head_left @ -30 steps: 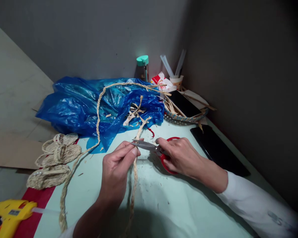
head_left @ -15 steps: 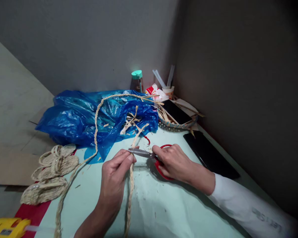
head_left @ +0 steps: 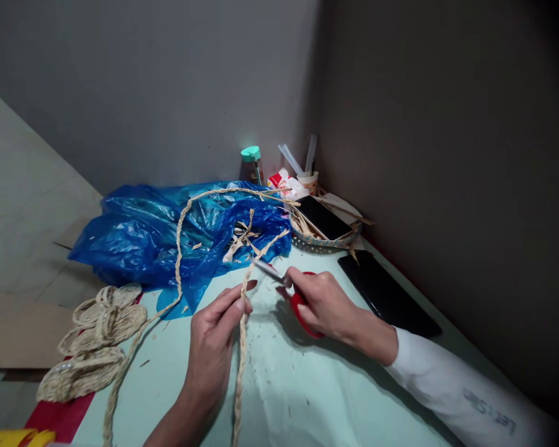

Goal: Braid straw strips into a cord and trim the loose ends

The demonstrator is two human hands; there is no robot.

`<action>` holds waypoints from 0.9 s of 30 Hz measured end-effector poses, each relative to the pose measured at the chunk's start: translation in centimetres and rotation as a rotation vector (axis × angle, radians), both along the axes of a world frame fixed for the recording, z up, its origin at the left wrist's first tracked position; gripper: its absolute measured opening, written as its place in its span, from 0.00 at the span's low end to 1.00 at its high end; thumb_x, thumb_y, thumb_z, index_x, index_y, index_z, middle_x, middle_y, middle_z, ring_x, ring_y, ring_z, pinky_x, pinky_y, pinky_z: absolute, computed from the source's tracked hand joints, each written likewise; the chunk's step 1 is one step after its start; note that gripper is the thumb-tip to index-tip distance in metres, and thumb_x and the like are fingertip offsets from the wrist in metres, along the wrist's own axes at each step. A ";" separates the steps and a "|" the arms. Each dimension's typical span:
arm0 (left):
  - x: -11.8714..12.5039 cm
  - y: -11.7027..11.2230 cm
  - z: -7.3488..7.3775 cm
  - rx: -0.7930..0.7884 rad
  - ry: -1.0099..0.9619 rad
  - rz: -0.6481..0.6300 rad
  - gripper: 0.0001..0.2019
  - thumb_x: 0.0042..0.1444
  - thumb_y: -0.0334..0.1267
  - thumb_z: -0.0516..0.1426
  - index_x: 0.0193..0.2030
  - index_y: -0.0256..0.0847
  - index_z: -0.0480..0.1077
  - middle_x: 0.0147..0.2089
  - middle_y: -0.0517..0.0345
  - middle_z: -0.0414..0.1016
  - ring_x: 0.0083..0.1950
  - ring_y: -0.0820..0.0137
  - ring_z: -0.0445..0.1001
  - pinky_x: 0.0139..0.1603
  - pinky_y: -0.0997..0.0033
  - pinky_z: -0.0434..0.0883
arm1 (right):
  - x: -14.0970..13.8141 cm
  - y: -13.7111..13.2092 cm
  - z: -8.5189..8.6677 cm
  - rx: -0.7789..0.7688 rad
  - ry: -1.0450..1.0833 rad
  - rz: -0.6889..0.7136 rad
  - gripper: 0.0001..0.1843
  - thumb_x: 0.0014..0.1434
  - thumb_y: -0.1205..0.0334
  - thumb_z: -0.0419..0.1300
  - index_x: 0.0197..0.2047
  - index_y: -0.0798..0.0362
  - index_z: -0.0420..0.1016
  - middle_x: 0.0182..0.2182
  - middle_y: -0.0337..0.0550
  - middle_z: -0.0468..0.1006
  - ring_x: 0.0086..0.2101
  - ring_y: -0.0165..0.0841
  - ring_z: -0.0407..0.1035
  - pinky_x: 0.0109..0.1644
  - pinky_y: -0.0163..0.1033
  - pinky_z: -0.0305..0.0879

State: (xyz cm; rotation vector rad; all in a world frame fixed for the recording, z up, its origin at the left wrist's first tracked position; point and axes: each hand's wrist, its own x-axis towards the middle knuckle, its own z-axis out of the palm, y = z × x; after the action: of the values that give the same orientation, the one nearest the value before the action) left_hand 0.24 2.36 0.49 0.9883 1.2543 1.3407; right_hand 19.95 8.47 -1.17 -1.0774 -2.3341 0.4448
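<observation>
My left hand (head_left: 217, 332) pinches a braided straw rope (head_left: 240, 354) between thumb and fingers, just above the pale green table (head_left: 317, 397). The rope runs down toward me and its frayed end rises toward the blue plastic bag (head_left: 158, 233). My right hand (head_left: 323, 301) grips red-handled scissors (head_left: 286, 288), their blades pointing up-left close to the rope's free end but apart from it. A second long braid (head_left: 179, 248) loops over the bag and down the table's left side.
Coiled straw pieces (head_left: 93, 341) lie at the left. A basket (head_left: 323, 242) with a dark phone and straw strips stands at the back, beside a green-capped bottle (head_left: 251, 164) and a cup of sticks (head_left: 307, 177). A black phone (head_left: 386, 295) lies by the right wall. A yellow glue gun (head_left: 9, 437) shows bottom left.
The scissors' blades have pulled away from the rope and tilted upward to the right. The camera has tipped up, so everything sits lower in the picture. My left hand keeps its pinch.
</observation>
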 end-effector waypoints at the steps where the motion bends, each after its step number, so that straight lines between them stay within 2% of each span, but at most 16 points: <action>1: 0.1 -0.1 0.1 -0.021 -0.008 -0.007 0.10 0.57 0.40 0.61 0.45 0.42 0.78 0.33 0.60 0.70 0.39 0.71 0.67 0.44 0.74 0.61 | 0.0 0.2 0.1 -0.054 0.127 -0.043 0.02 0.58 0.65 0.52 0.35 0.53 0.65 0.24 0.41 0.75 0.22 0.31 0.64 0.28 0.36 0.51; 3: 0.2 -0.3 0.2 -0.051 0.000 -0.036 0.11 0.58 0.40 0.60 0.46 0.42 0.76 0.31 0.61 0.69 0.37 0.72 0.65 0.40 0.75 0.60 | -0.2 0.4 0.2 -0.219 0.354 -0.111 0.08 0.62 0.58 0.54 0.34 0.53 0.65 0.23 0.39 0.74 0.22 0.30 0.66 0.29 0.35 0.57; 5: 0.4 -0.4 0.3 -0.061 0.026 -0.079 0.10 0.59 0.41 0.58 0.44 0.42 0.75 0.31 0.61 0.68 0.35 0.73 0.62 0.37 0.75 0.59 | -0.5 0.6 0.4 -0.452 0.553 -0.104 0.11 0.61 0.53 0.58 0.37 0.53 0.67 0.25 0.39 0.76 0.24 0.31 0.70 0.29 0.35 0.63; 8: 0.6 -0.6 0.1 -0.104 0.064 -0.159 0.08 0.60 0.41 0.57 0.42 0.41 0.74 0.29 0.62 0.65 0.32 0.74 0.60 0.34 0.75 0.57 | -1.0 0.5 0.6 -0.773 0.853 0.026 0.19 0.57 0.52 0.63 0.46 0.53 0.68 0.37 0.45 0.79 0.31 0.34 0.75 0.26 0.34 0.68; 10: 0.8 -0.6 0.0 -0.143 0.082 -0.213 0.08 0.60 0.43 0.57 0.39 0.41 0.73 0.27 0.63 0.63 0.30 0.74 0.58 0.32 0.75 0.56 | -1.1 0.5 0.8 -0.877 1.003 0.112 0.23 0.54 0.54 0.66 0.50 0.53 0.67 0.43 0.47 0.79 0.33 0.33 0.76 0.25 0.32 0.68; 12: 1.0 -0.6 -0.1 -0.168 0.112 -0.258 0.10 0.60 0.45 0.57 0.35 0.41 0.72 0.26 0.64 0.61 0.28 0.75 0.57 0.30 0.74 0.55 | -1.1 0.4 0.9 -0.912 1.080 0.148 0.21 0.54 0.56 0.67 0.49 0.53 0.68 0.42 0.47 0.79 0.33 0.30 0.75 0.26 0.30 0.68; 15: 1.3 -0.6 -0.2 -0.179 0.189 -0.304 0.16 0.59 0.49 0.57 0.29 0.39 0.71 0.24 0.63 0.61 0.28 0.74 0.57 0.29 0.74 0.55 | -1.0 0.3 1.0 -0.907 1.098 0.138 0.17 0.54 0.58 0.67 0.43 0.54 0.69 0.34 0.43 0.80 0.31 0.28 0.73 0.27 0.28 0.67; 17: 1.4 -0.5 -0.2 -0.172 0.222 -0.314 0.17 0.60 0.49 0.56 0.28 0.38 0.72 0.25 0.62 0.64 0.29 0.73 0.60 0.31 0.75 0.57 | -1.1 0.3 1.0 -0.901 1.081 0.136 0.16 0.53 0.58 0.68 0.40 0.54 0.68 0.31 0.40 0.79 0.29 0.28 0.73 0.27 0.28 0.67; 20: 1.7 -0.5 -0.2 -0.173 0.174 -0.285 0.13 0.58 0.48 0.58 0.33 0.39 0.73 0.29 0.60 0.70 0.33 0.72 0.65 0.36 0.75 0.61 | -1.3 0.2 1.2 -0.914 1.034 0.129 0.17 0.50 0.57 0.70 0.37 0.55 0.68 0.27 0.36 0.76 0.24 0.25 0.69 0.25 0.29 0.66; 23: 1.9 -0.5 -0.2 -0.173 0.131 -0.242 0.12 0.53 0.46 0.63 0.34 0.39 0.73 0.30 0.60 0.70 0.34 0.71 0.67 0.37 0.75 0.63 | -1.5 0.0 1.4 -0.918 0.984 0.107 0.18 0.49 0.57 0.71 0.35 0.55 0.67 0.25 0.34 0.74 0.20 0.23 0.66 0.24 0.29 0.63; 27: 1.8 -0.1 -0.7 -0.185 0.089 -0.189 0.16 0.47 0.51 0.65 0.30 0.39 0.74 0.28 0.59 0.71 0.32 0.70 0.68 0.35 0.75 0.65 | -1.8 -0.3 1.5 -0.919 1.002 0.146 0.20 0.46 0.58 0.72 0.37 0.56 0.68 0.29 0.37 0.75 0.26 0.26 0.69 0.29 0.31 0.66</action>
State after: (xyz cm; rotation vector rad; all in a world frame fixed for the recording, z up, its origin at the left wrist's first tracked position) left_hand 2.06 2.24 -0.22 1.0173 1.2922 1.0264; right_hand 18.14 8.18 0.31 -0.7160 -1.2619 1.7417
